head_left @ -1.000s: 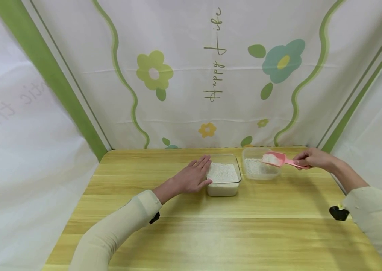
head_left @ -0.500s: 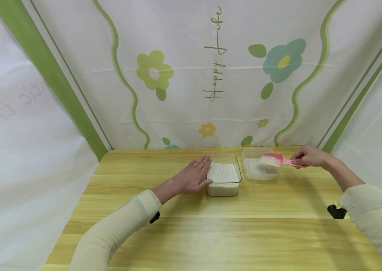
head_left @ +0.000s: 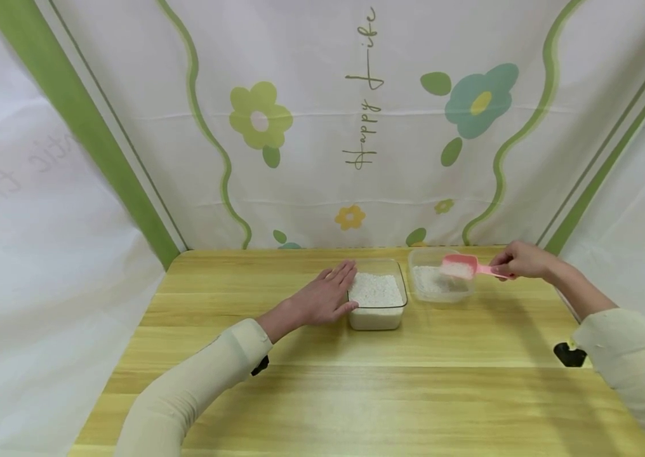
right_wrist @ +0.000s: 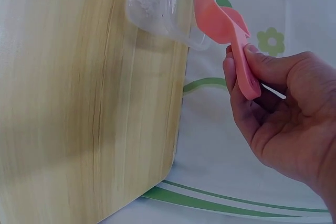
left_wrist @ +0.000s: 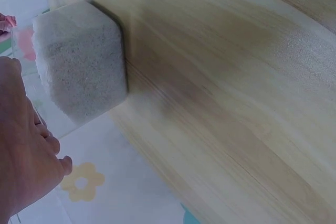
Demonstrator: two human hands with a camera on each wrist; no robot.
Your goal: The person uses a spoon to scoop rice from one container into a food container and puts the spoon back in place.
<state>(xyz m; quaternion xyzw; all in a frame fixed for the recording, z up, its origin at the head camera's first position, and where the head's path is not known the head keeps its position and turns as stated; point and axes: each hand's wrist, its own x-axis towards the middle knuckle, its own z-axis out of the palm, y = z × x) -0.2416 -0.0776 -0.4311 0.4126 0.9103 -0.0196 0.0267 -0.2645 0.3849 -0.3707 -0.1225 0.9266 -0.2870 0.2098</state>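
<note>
White curtain [head_left: 322, 95] is hung behind the wooden table [head_left: 357, 393], and on it the box [head_left: 376, 320] is set, well stocked with white grains [head_left: 376, 290]. Against the box's left side the left hand [head_left: 325, 298] is laid, fingers extended, nothing gripped. Just right of the box, the tub [head_left: 445, 297] is seen, grains lying low inside. And there, over the tub, right of the box, the scoop [head_left: 478, 268] is held, its handle pinched by the right hand's [head_left: 522, 261] thumb and fingers! Light, stiff plastic, it may be judged, best held by that handle, its load easily spilled; the box seems heavier, probably smooth, better steadied by its sides.
</note>
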